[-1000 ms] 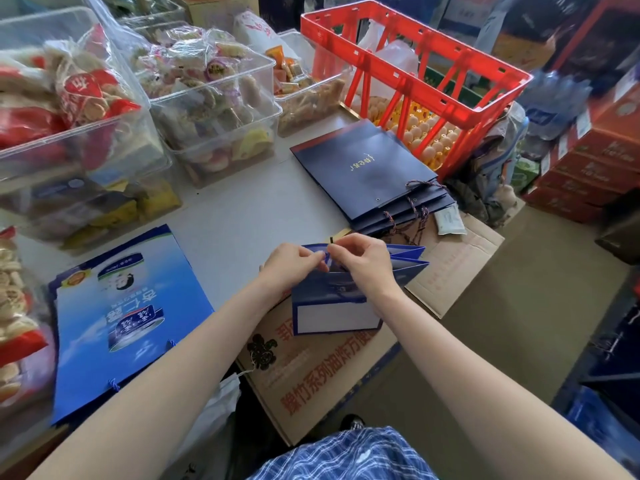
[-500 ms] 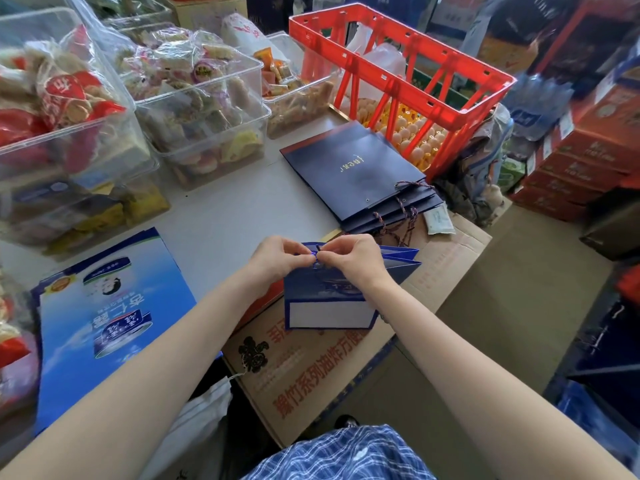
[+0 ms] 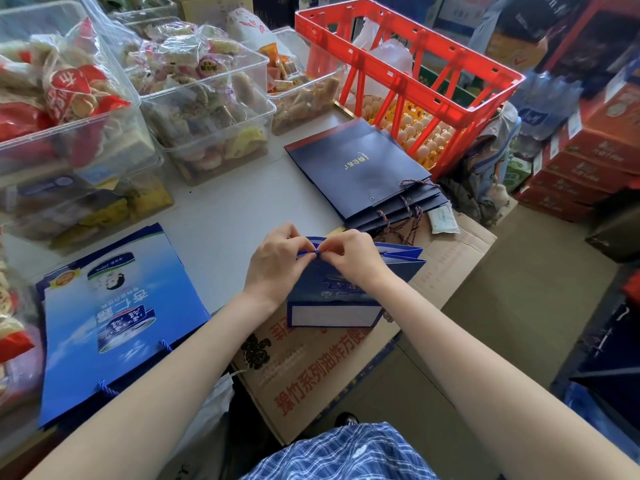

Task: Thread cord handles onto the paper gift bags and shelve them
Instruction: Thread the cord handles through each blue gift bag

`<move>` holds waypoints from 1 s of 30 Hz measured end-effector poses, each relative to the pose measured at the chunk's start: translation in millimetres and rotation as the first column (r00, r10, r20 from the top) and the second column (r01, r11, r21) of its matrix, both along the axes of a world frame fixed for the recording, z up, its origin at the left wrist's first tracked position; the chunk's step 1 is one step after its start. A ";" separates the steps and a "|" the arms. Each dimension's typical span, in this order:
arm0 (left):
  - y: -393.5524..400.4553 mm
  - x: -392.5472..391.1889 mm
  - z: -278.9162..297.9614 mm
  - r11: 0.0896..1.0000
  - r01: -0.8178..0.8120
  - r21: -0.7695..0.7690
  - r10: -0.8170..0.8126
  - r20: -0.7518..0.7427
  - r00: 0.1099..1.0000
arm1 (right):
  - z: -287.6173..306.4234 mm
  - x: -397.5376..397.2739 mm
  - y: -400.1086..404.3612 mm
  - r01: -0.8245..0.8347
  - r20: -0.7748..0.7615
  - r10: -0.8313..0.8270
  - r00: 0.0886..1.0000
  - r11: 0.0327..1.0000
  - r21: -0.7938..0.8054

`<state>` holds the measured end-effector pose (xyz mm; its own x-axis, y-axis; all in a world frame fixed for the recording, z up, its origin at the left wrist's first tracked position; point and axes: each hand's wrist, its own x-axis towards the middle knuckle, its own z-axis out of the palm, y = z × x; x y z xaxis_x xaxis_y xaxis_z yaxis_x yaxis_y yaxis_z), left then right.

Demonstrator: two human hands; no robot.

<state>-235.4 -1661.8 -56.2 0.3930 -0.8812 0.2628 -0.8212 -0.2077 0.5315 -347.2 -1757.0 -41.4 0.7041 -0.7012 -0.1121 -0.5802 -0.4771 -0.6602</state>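
Note:
A folded blue paper gift bag (image 3: 332, 299) stands on a flattened cardboard box, its top rim up. My left hand (image 3: 277, 261) and my right hand (image 3: 353, 258) meet at that rim, both pinching a thin blue cord (image 3: 313, 251) at the bag's top edge. A stack of dark navy bags (image 3: 360, 168) with twisted cords lies flat on the grey table behind. Light blue printed bags (image 3: 114, 317) with blue cord handles lie flat at the left.
Clear plastic bins of packaged snacks (image 3: 204, 109) line the back left of the table (image 3: 225, 216). A red crate (image 3: 408, 74) stands over trays of eggs at the back right. Red cartons (image 3: 588, 161) are stacked on the floor at the right. A cardboard sheet (image 3: 311, 368) overhangs the table.
The view has shifted slightly. Both hands stay at the bag's top rim, fingertips now closer together on the cord.

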 end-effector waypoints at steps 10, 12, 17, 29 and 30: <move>-6.1 10.6 -0.9 0.990 -0.008 0.141 0.044 -0.259 0.965 | -2.7 -5.2 -10.0 -0.076 0.033 0.075 0.997 0.997 0.028; -5.6 15.7 0.1 0.990 0.036 0.135 0.009 -0.322 0.947 | -2.8 -4.7 -13.5 -0.097 0.029 0.096 0.995 0.994 0.042; -7.8 20.6 2.0 0.982 0.090 0.163 -0.028 -0.347 0.938 | -2.4 -3.1 -16.7 -0.126 0.041 0.123 0.991 0.991 0.053; -12.6 25.0 -1.9 0.960 0.198 0.198 -0.117 -0.359 0.926 | -0.8 3.4 -15.3 -0.030 0.133 0.001 0.991 0.976 0.216; -12.8 24.9 -3.0 0.956 0.210 0.206 -0.134 -0.330 0.934 | 0.5 3.5 -16.7 -0.032 0.133 0.000 0.991 0.970 0.240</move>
